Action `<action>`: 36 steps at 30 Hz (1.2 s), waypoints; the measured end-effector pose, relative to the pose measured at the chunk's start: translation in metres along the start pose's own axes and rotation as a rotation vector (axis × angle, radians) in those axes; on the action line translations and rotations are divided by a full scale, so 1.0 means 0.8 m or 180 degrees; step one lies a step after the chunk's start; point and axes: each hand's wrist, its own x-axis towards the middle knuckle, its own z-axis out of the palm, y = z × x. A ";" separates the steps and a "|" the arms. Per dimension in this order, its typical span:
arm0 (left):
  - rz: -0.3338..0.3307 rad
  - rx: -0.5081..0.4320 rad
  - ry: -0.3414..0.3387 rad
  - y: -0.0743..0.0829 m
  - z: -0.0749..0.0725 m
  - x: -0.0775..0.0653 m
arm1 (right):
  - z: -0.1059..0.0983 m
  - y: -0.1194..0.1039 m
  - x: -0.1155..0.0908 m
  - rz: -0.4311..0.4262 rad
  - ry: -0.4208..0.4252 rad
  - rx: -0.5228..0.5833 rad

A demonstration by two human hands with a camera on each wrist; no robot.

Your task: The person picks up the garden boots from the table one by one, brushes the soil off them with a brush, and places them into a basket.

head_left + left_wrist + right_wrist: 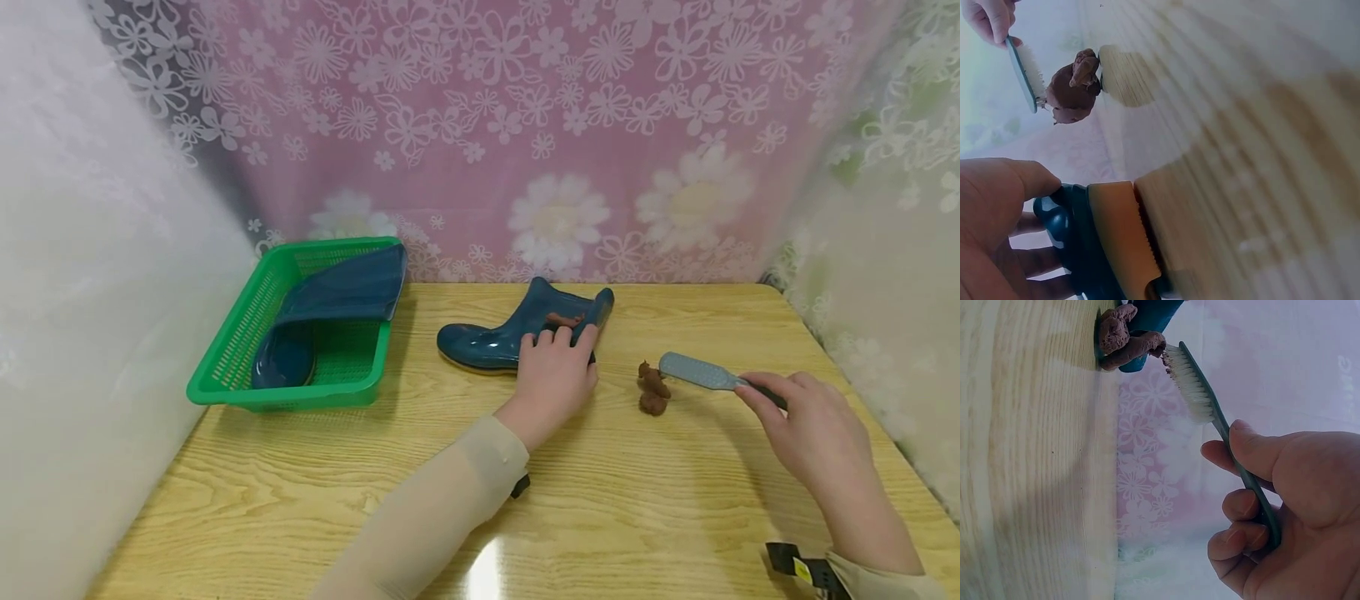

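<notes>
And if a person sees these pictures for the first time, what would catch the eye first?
Probably the bright green basket, on the left of the table, with a dark blue boot lying in it. Then the second boot, near the middle, gripped by the left hand and bearing a brown smear. Farther right, the right hand holds a grey brush at a brown lump.

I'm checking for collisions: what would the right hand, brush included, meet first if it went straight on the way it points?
Most likely the brown clump: the brush in the right hand leads and appears to touch it, though exact depth is unclear.
</notes>
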 end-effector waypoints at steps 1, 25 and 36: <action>0.0030 0.0001 0.0023 -0.003 0.000 -0.003 | 0.000 0.000 0.000 -0.0004 0.0006 -0.0002; 0.0582 -0.0227 0.0181 -0.073 -0.015 -0.070 | -0.005 0.005 0.002 0.0102 -0.0197 0.0011; 0.0721 -0.0453 0.0115 -0.100 -0.016 -0.086 | -0.006 0.002 0.003 0.0133 -0.0159 0.0031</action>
